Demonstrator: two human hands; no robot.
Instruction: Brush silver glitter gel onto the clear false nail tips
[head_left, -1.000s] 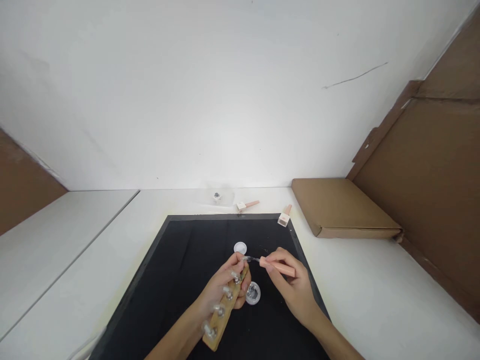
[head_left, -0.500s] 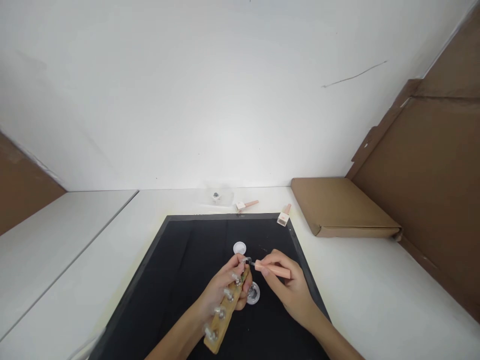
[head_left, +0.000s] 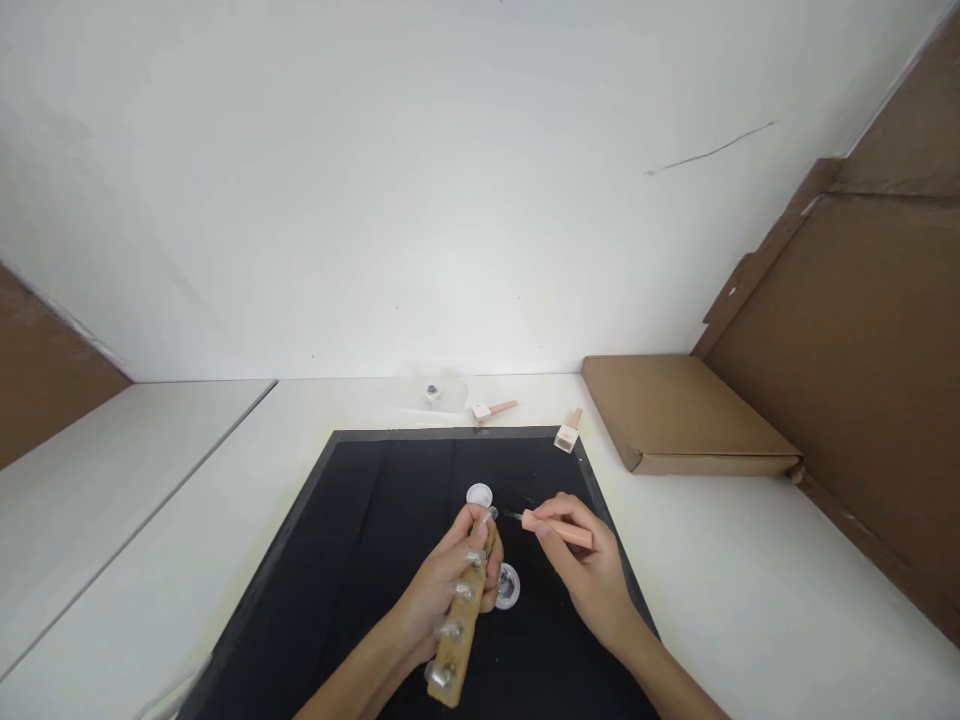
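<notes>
My left hand [head_left: 450, 570] grips a wooden strip [head_left: 467, 632] that slants toward me, with several clear nail tips [head_left: 450, 630] mounted in a row on it. Between the fingers and thumb of my right hand [head_left: 589, 560] is a nail polish brush [head_left: 559, 528] with a peach-coloured handle. The brush end points left, a small gap away from the nail tip at the strip's far end. A round white jar [head_left: 507, 587] with silvery contents stands beside my left fingers. Just beyond that hand lies a white round lid [head_left: 479, 495].
A black mat [head_left: 352, 560] covers the middle of the white table [head_left: 247, 480]. At its far edge are two peach-capped polish bottles [head_left: 481, 412] and a clear tray [head_left: 450, 395] with a small item. A flat cardboard box [head_left: 690, 410] rests at the back right.
My right hand has drawn the brush slightly right, away from the far nail tip. The wooden strip has turned a little, its near end swinging right.
</notes>
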